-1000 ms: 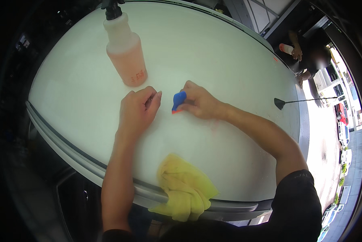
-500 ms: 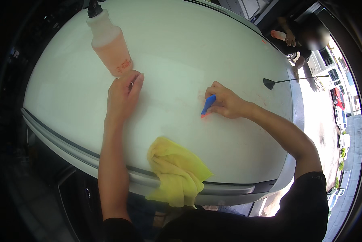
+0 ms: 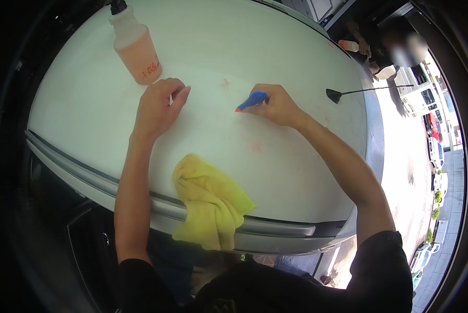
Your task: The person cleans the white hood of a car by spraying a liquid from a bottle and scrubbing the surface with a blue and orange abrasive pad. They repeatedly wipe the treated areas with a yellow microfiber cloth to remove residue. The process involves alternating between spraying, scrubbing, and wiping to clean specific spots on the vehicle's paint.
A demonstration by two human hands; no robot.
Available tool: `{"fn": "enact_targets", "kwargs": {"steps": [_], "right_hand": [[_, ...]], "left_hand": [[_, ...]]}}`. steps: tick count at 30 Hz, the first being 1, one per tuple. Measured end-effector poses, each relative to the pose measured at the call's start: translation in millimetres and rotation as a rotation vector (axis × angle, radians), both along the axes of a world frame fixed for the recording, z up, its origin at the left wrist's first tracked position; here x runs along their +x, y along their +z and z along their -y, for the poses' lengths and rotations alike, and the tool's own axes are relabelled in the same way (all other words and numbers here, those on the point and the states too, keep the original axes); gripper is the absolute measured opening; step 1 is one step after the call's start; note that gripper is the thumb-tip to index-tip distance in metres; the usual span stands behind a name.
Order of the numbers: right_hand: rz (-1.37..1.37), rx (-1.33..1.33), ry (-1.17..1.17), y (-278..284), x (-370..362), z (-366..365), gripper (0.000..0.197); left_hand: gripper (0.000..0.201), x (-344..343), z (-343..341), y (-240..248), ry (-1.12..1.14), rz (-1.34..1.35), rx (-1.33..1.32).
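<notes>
My right hand [image 3: 276, 106] pinches a small blue scraper [image 3: 256, 99], its reddish-orange tip down at the white car roof [image 3: 286, 182]. Faint pinkish-red smudges mark the paint around it. Loosely curled on the roof, my left hand [image 3: 158, 108] shows nothing in its fingers, and its knuckles lie right by the base of a spray bottle [image 3: 139, 58]. The bottle is translucent with a black head and holds pale orange liquid. A crumpled yellow cloth [image 3: 208, 195] lies between my forearms, draped over the near roof edge.
A grey roof rail [image 3: 275, 227] runs along the near side. A black antenna [image 3: 334, 96] sticks out at the right. Beyond it, another person's hand [image 3: 365, 48] is near a second bottle [image 3: 348, 46]. Parked vehicles stand outside at far right.
My right hand with the scraper has shifted left and farther from me across the roof. The camera view has moved slightly. My left hand stays beside the bottle.
</notes>
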State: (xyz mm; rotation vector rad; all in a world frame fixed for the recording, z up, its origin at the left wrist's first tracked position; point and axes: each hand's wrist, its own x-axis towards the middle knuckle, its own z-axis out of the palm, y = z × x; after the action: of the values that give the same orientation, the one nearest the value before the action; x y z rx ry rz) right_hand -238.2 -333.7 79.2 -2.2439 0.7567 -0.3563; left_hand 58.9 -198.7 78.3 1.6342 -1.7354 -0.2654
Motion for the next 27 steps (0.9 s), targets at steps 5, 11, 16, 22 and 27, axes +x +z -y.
{"fn": "enact_targets", "kwargs": {"steps": [5,11,16,22,27], "right_hand": [[0.369,0.213,-0.109,20.6,45.4,17.2,0.016],[0.056,0.255,-0.081,15.9,83.2,18.6,0.017],[0.001,0.156,0.069,-3.0,150.5,11.4,0.013],[-0.258,0.107,0.414,-8.3,71.8,-29.7,0.007],[-0.049,0.059,0.19,-13.6,127.6,-16.8,0.015]], "left_hand": [[0.055,-70.9,-110.2,0.5,-0.138,0.372,0.51],[0.022,-40.0,-183.3,40.4,0.265,-0.155,0.181],[0.023,62.2,-198.0,23.8,0.854,-0.426,-0.35],[0.025,88.1,-194.1,7.2,0.553,-0.571,-0.194],[0.02,29.1,-192.9,-63.7,0.537,0.03,-0.122]]}}
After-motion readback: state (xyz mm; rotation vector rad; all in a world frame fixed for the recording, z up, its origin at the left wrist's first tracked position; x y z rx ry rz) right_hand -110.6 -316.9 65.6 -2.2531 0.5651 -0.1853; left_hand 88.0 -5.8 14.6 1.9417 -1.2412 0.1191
